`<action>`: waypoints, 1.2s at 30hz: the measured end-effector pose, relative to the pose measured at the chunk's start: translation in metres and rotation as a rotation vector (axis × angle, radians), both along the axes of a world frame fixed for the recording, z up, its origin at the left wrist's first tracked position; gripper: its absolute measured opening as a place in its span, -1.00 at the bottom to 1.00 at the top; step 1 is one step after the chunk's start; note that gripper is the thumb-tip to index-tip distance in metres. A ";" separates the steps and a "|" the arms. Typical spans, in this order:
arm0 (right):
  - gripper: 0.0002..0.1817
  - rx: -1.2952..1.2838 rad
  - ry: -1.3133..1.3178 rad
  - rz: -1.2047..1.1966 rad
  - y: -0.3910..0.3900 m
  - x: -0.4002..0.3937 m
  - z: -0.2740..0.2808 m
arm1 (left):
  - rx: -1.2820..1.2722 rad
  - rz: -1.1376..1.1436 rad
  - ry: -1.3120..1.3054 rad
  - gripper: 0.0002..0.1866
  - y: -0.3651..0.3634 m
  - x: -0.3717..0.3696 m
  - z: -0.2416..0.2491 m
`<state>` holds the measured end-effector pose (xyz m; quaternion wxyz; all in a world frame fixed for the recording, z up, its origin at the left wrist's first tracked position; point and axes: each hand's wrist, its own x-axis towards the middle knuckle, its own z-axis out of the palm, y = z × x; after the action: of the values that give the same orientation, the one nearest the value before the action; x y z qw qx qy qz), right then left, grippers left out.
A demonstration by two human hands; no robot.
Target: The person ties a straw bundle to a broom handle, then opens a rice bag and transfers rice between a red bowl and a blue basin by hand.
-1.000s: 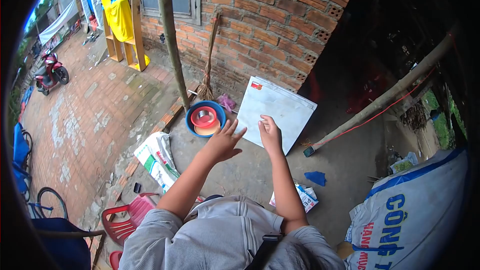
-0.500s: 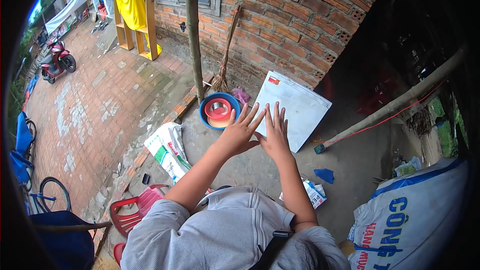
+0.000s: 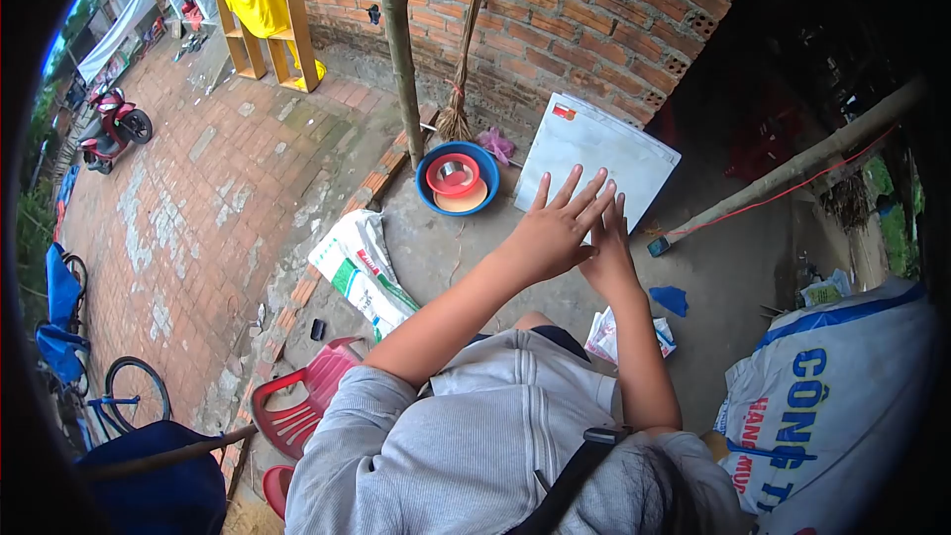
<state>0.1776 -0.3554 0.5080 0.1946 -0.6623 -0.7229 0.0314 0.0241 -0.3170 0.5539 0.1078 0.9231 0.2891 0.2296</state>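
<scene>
Both hands are raised in front of me before a white rectangular slab (image 3: 584,144) with a small red sticker near one corner. My left hand (image 3: 555,236) is open, its fingers stretched and slightly spread, and it overlaps the slab's near edge in this view. Just behind it to the right, my right hand (image 3: 611,260) points upward with straight fingers, partly covered by the left fingers. Neither palm shows anything in it. To the left of the slab, a blue basin (image 3: 481,204) holds a red bowl with a metal bowl or tin inside.
A straw broom (image 3: 458,119) leans on the brick wall (image 3: 594,15) beside a wooden pole (image 3: 398,50). A white-green sack (image 3: 362,263) and red plastic chair (image 3: 309,396) are at left. A large printed sack (image 3: 827,406) and slanted pole (image 3: 783,188) stand at right.
My hands have come together, the left now overlapping the right, where before they were side by side with fingers spread. The camera view has shifted, moving the surroundings slightly.
</scene>
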 end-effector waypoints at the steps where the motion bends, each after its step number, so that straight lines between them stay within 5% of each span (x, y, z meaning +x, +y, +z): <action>1: 0.00 -0.008 -0.008 0.003 0.002 -0.001 0.006 | -0.027 0.025 -0.054 -0.06 -0.002 0.000 -0.001; 11: -0.02 0.046 -0.063 0.386 0.041 -0.047 0.040 | -0.094 0.377 -0.150 -0.06 0.004 -0.041 -0.014; 15: -0.10 0.089 0.156 0.560 0.042 -0.066 0.018 | -0.059 0.565 -0.211 -0.05 0.002 -0.026 -0.019; 19: -0.44 0.140 0.242 0.589 0.039 -0.032 0.025 | -0.042 0.642 -0.267 -0.06 -0.004 0.010 -0.015; 20: -0.64 0.239 0.209 0.625 0.043 -0.019 0.023 | 0.001 0.654 -0.269 -0.12 -0.005 0.024 -0.014; 23: -0.70 0.090 0.145 0.540 0.035 0.027 0.031 | 0.119 0.654 -0.172 -0.18 -0.008 0.071 -0.016; 28: -0.53 0.395 -0.255 0.502 0.038 0.100 -0.045 | 0.237 0.641 0.087 -0.38 -0.025 0.150 -0.042; 31: -0.47 0.493 -0.399 0.353 -0.009 0.111 -0.002 | 0.170 0.570 0.199 -0.41 -0.040 0.184 -0.060; 32: -0.52 0.362 0.001 0.249 -0.002 0.124 -0.054 | 0.171 0.573 0.197 -0.41 -0.048 0.192 -0.063; 33: -0.52 0.365 0.002 0.253 -0.008 0.135 -0.065 | 0.153 0.531 0.224 -0.39 -0.054 0.198 -0.065; 36: -0.63 0.158 0.630 0.476 -0.019 0.158 -0.082 | 0.053 0.467 0.248 -0.33 -0.070 0.201 -0.054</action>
<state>0.3360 -0.3743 0.4257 0.4443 -0.4173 -0.7612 0.2214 0.2252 -0.3868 0.4996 -0.0086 0.8549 0.4993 0.1406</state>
